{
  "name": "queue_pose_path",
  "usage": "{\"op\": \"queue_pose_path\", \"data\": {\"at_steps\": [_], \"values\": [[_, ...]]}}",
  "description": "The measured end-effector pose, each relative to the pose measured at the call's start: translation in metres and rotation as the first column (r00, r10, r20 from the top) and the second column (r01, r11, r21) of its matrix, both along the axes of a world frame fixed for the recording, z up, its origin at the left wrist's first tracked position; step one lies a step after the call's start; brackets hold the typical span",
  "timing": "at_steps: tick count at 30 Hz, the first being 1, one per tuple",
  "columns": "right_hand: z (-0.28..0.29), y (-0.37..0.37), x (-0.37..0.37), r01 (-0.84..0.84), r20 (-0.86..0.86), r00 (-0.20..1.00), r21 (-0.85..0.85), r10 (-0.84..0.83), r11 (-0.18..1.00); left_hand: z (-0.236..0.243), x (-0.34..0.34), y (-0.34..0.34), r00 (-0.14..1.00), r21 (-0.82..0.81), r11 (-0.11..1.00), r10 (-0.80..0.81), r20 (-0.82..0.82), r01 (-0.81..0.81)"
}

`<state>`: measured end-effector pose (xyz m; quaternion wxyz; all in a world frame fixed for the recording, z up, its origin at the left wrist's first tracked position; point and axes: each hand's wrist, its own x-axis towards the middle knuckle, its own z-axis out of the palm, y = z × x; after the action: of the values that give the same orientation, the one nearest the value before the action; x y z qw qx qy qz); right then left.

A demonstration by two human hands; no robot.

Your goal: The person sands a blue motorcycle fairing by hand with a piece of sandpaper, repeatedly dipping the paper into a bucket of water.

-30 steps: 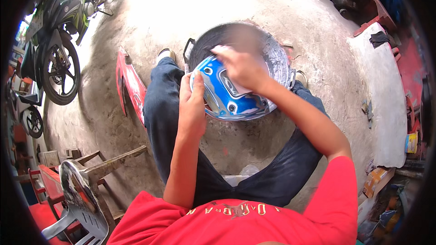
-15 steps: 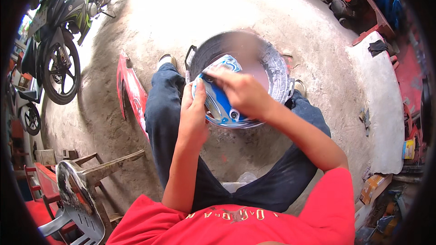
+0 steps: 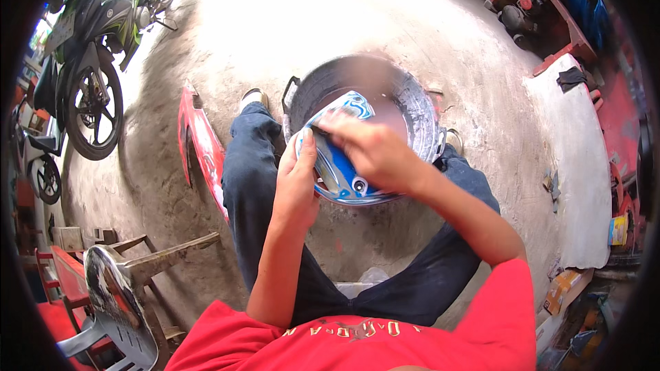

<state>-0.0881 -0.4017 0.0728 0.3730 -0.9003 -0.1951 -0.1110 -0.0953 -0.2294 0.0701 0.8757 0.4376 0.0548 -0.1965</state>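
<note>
A blue, white and grey curved panel (image 3: 338,163), like a motorcycle fairing with a round hole near its lower end, is tilted over the near side of a round black basin (image 3: 421,106). My left hand (image 3: 295,182) grips the panel's left edge, thumb on top. Across the panel's face lies my right hand (image 3: 377,153), fingers bent and pressed down. Something dark shows at its fingertips, too blurred and covered to name. Murky pinkish-grey liquid fills the bottom of the basin, and its inner wall is smeared with pale residue.
The basin stands on concrete between my feet. A red and white panel (image 3: 201,141) lies left of my leg. Motorcycles (image 3: 96,89) stand at far left, a worn plastic chair (image 3: 120,302) at near left. A pale slab (image 3: 584,185) runs along the right.
The panel and both hands sit slightly lower in the picture, as does the basin. My right hand stays on the panel, having shifted a little along it. The left grip is unchanged.
</note>
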Motion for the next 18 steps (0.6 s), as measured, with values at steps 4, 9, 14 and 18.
{"op": "queue_pose_path", "data": {"at_steps": [4, 9, 14, 18], "values": [[0.006, -0.022, 0.017, 0.111, -0.247, 0.964, 0.025, -0.102, 0.993, -0.002, 0.001, -0.003, 0.999, 0.011, 0.999, 0.034, -0.020, -0.034], [0.001, 0.004, -0.006, -0.096, 0.110, 0.990, 0.011, 0.094, 0.995, -0.002, 0.002, 0.002, 0.999, -0.005, 0.999, 0.044, 0.005, -0.044], [-0.005, -0.033, 0.021, 0.154, -0.153, 0.976, -0.022, -0.155, 0.988, 0.001, -0.002, -0.002, 1.000, 0.020, 1.000, 0.003, -0.012, -0.002], [0.008, 0.006, -0.006, -0.082, 0.118, 0.990, 0.056, 0.075, 0.995, -0.008, 0.004, 0.005, 0.997, -0.050, 0.998, 0.030, 0.066, -0.027]]}}
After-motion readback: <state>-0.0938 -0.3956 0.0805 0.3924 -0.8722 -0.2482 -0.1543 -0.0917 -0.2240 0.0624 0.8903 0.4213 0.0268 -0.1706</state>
